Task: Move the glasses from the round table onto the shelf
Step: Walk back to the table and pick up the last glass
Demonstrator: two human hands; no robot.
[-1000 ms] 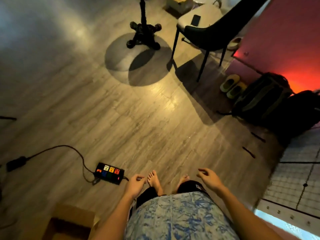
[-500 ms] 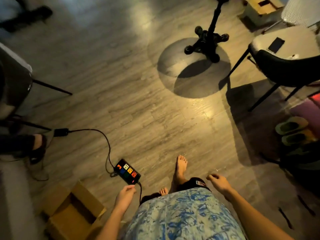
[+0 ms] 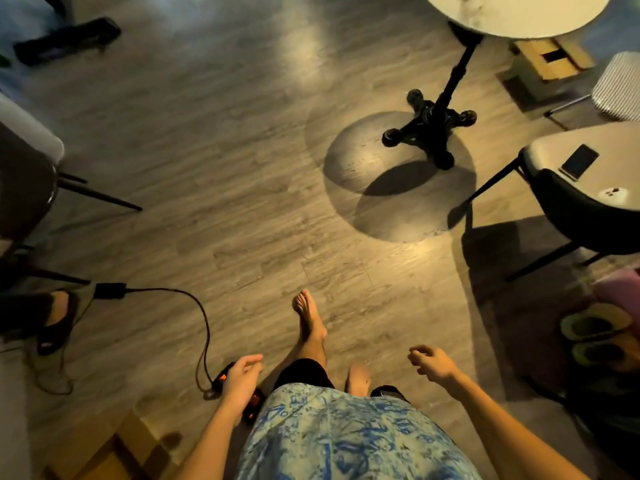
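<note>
The floor (image 3: 207, 168) fills most of my view, open boards between me and the table (image 3: 512, 12). Its pale round top cuts in at one o'clock, on a black pedestal base (image 3: 429, 126). Only its near edge shows, and no glasses stand on that slice. They may sit further in, out of frame. The shelf isn't in sight either.

At three o'clock a chair (image 3: 571, 216) narrows the way, so my line to the table runs left of it. One bare foot is ahead of the other, which I read as walking over to fetch, with nothing picked up yet.

My left hand (image 3: 242, 375) at seven o'clock and right hand (image 3: 433, 363) at five hang well apart beside my waist. Their fingers are loosely curled and hold nothing, free for the pick-up.

A power strip (image 3: 254, 401) lies on the floor beneath my left hand, and its cable (image 3: 204, 327) loops toward eight o'clock, so it's something to step clear of. A phone (image 3: 579, 161) rests on the chair seat.
</note>
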